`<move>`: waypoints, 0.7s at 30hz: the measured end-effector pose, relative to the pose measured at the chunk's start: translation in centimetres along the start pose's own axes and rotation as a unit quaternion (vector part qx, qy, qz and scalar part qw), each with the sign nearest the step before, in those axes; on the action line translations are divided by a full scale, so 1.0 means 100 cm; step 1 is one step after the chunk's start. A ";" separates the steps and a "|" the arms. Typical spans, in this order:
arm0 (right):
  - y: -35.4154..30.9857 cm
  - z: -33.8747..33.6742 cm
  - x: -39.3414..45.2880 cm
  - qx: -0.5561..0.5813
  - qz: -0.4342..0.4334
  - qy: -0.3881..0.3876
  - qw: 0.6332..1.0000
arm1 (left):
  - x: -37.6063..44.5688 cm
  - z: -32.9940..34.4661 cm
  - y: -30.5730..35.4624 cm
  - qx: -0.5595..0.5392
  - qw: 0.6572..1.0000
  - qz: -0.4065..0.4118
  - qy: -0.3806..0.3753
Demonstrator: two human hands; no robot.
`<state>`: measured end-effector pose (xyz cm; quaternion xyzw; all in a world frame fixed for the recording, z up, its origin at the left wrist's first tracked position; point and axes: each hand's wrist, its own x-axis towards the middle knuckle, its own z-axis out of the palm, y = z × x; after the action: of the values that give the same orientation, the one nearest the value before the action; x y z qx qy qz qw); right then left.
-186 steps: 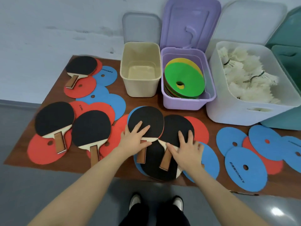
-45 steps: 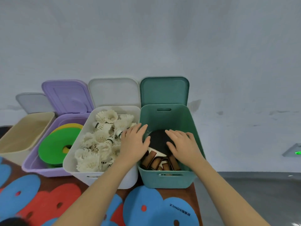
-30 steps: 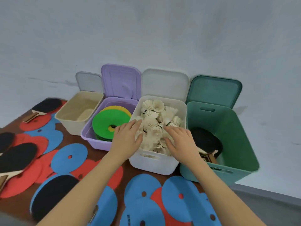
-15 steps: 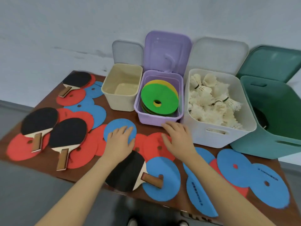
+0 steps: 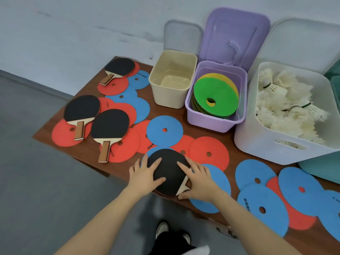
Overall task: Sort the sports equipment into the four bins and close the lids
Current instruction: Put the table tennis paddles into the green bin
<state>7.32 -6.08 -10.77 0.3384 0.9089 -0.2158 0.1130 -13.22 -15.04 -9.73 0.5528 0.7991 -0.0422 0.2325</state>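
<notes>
A black table-tennis paddle (image 5: 168,170) lies on blue and red discs at the table's front edge. My left hand (image 5: 145,174) rests with spread fingers on its left side. My right hand (image 5: 198,179) lies on its right side and covers the handle, thumb along the near edge. Three more paddles (image 5: 81,110) (image 5: 110,126) (image 5: 119,68) lie on discs at the left. The beige bin (image 5: 152,80) is empty. The purple bin (image 5: 211,124) holds green and yellow discs (image 5: 215,96). The white bin (image 5: 257,140) holds shuttlecocks (image 5: 285,107). Only a corner of the green bin (image 5: 320,166) shows.
Several flat blue discs (image 5: 164,130) and red discs (image 5: 208,153) cover the brown table, some overlapping. All visible lids stand open against the wall behind the bins. Grey floor lies to the left and in front, with my shoes below.
The view swung from the green bin, where several paddles now lie, back to the table. Both hands moved from the discs onto the black paddle at the front edge.
</notes>
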 end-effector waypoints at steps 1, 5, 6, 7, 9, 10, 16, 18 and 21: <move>-0.002 0.002 0.003 -0.004 -0.011 0.002 1.000 | 0.000 0.001 0.000 -0.005 1.000 -0.004 -0.008; -0.008 0.012 0.013 0.006 -0.041 0.024 0.999 | 0.001 0.006 -0.004 0.028 1.000 0.010 0.007; -0.007 0.014 0.013 0.014 -0.045 0.029 0.998 | 0.001 0.007 -0.006 0.027 0.999 0.013 0.011; -0.006 0.015 0.013 0.020 -0.049 0.035 0.998 | 0.001 0.008 -0.007 0.018 1.000 0.016 0.014; -0.004 0.015 0.012 0.027 -0.059 0.049 0.997 | 0.001 0.007 -0.009 -0.005 0.999 0.024 0.020; -0.005 0.014 0.013 0.033 -0.062 0.059 0.996 | 0.001 0.005 -0.010 -0.015 0.999 0.030 0.028; -0.025 0.003 0.034 0.037 -0.057 0.137 0.988 | 0.017 -0.024 -0.034 -0.062 0.990 0.073 0.102; -0.036 -0.007 0.051 0.030 -0.055 0.154 0.986 | 0.029 -0.037 -0.049 -0.060 0.988 0.084 0.114; -0.057 -0.015 0.078 0.014 -0.042 0.186 0.982 | 0.048 -0.055 -0.077 -0.057 0.988 0.089 0.109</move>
<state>-2.34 -4.82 -10.34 0.3355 0.9244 -0.1667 -0.0717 -23.26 -12.08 -8.34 0.6085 0.7687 0.0852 0.1779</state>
